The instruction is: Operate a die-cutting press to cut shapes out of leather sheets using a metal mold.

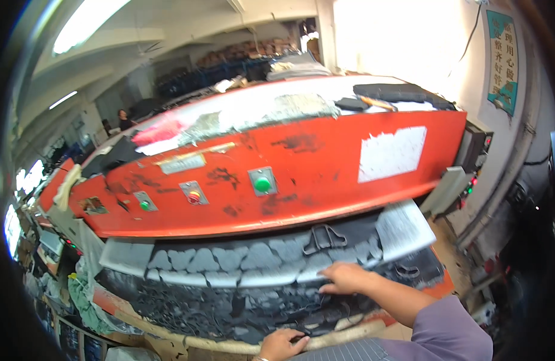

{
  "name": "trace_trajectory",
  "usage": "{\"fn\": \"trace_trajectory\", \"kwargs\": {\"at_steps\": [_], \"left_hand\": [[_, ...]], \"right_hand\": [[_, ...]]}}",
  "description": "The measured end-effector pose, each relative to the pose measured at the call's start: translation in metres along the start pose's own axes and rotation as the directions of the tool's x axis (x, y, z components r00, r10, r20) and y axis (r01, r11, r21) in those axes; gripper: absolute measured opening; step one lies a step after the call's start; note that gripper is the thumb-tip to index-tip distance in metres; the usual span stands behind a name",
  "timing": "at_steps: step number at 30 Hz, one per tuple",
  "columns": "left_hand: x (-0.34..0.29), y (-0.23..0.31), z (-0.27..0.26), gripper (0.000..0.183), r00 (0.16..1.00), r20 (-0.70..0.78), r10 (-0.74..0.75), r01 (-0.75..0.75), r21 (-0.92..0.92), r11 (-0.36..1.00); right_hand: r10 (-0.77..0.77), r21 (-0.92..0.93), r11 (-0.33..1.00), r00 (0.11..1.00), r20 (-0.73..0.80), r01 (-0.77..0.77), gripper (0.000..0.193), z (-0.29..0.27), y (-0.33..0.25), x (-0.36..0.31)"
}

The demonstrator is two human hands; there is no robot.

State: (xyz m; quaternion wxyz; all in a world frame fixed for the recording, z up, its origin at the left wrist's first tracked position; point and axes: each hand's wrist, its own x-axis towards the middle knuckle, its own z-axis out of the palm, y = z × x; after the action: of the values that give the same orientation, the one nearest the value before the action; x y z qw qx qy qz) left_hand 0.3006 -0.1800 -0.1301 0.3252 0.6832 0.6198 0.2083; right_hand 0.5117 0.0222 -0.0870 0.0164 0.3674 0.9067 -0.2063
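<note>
My right hand [346, 279] reaches in from the right over black sheet material, its thumb and forefinger stretched out and apart, nothing visible between them. Just beyond it, a dark metal cutting die [324, 238] stands on the pale cutting board [404, 231] of a large red press [325, 162]. Black sheet with rounded gaps covers part of that board. Nearer to me, a heap of black scraps [229, 310] lies along the front. My left hand [281, 345] rests at the pale front edge [343, 334], fingers spread, holding nothing that I can see.
A smaller loop-shaped die [408, 271] lies right of my right hand. The press's red front, with a green button [262, 184], overhangs the board. Dark sheets [392, 92] and a wooden-handled tool [377, 103] lie on top. Green cloth [85, 298] hangs at left.
</note>
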Motion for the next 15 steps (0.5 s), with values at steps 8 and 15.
{"fn": "trace_trajectory", "kwargs": {"at_steps": [8,15], "left_hand": [[0.05,0.028,0.011,0.012,0.907,-0.405,0.12,-0.199,-0.159,0.967],[0.102,-0.005,0.039,0.064,0.854,-0.518,-0.047,-0.163,-0.352,0.922]], "right_hand": [[0.076,-0.192,0.974,0.975,-0.211,-0.117,0.085,0.012,0.073,0.074],[0.113,0.185,0.983,0.762,-0.638,0.009,0.049,0.039,0.071,0.044]]}}
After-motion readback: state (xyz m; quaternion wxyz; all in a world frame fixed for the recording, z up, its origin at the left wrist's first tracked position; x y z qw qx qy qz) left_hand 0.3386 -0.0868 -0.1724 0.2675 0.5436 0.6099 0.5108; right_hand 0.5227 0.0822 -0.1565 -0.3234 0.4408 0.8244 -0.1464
